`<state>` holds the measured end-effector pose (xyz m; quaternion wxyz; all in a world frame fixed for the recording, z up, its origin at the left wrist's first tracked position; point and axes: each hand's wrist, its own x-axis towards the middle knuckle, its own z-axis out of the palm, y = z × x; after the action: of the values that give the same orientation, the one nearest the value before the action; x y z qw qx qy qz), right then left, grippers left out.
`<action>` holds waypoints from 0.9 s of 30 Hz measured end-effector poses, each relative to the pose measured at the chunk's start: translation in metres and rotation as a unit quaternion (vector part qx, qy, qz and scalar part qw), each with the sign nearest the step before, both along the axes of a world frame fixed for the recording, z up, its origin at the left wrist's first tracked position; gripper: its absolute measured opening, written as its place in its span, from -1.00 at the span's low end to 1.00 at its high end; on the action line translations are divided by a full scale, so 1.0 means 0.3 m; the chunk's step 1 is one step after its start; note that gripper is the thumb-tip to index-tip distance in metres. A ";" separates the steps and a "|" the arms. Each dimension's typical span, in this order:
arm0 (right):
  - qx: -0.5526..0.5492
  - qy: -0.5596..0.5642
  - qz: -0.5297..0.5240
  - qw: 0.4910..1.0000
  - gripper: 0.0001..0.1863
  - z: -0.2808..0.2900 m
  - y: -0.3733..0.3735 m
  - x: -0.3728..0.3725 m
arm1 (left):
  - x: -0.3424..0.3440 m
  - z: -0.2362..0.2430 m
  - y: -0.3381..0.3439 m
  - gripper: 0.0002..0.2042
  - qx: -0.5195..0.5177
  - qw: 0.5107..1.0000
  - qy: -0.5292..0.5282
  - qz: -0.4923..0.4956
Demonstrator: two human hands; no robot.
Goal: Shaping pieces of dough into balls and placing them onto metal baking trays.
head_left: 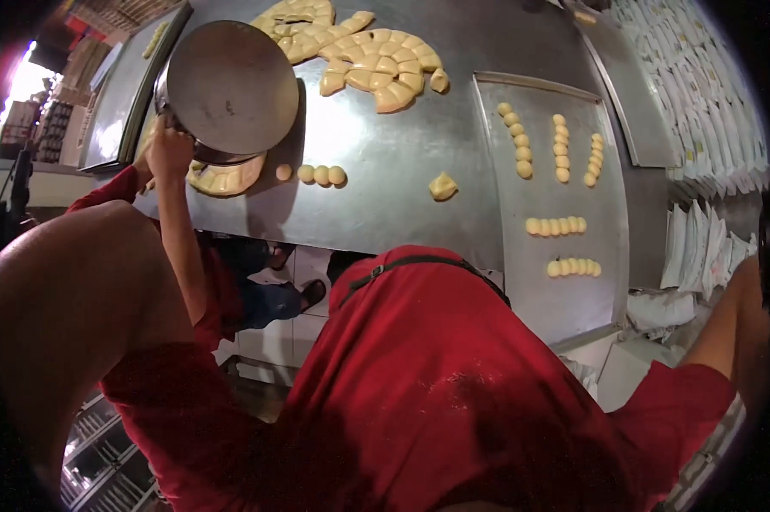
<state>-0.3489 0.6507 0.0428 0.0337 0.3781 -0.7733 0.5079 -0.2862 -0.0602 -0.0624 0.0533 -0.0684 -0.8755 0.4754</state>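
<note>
Both my arms are bent up at the sides of the head view, and my hands are out of sight. My left arm looms large at the left, and only part of my right arm shows at the right rim. On the steel table (376, 205) before me lie a lone dough piece (443, 186), a short row of dough balls (322, 175) and a single ball (283, 172). To the right, a metal baking tray (534, 303) carries several rows of round dough balls (557, 226). Divided flat dough (385, 64) spreads at the back.
At the left, a co-worker's hand (170, 147) grips a large round metal pan (231, 85), tilted over more cut dough (227, 177). Another tray (112, 111) stands at the far left. Stacked white packets (684, 94) line the right side. The co-worker's sandalled foot (312, 294) shows below.
</note>
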 end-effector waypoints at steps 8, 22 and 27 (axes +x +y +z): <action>0.029 -0.030 0.012 0.999 -0.45 -0.032 0.007 0.020 | 0.471 0.180 0.295 -0.65 0.503 0.846 -0.070 -0.160; 0.302 -0.017 0.018 0.953 -0.39 -0.642 -0.145 0.175 | 0.509 -0.043 1.260 -0.53 0.881 0.339 -0.330 -0.006; 0.369 -0.218 -0.032 0.903 -0.42 -0.561 -0.171 0.201 | 0.615 -0.039 1.092 -0.53 0.888 0.211 -0.391 0.118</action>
<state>-0.2886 0.5995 -0.1255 -0.2611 0.2183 -0.9052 0.2546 -0.1018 0.2673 -0.0742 -0.3259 -0.0499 -0.6360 -0.6978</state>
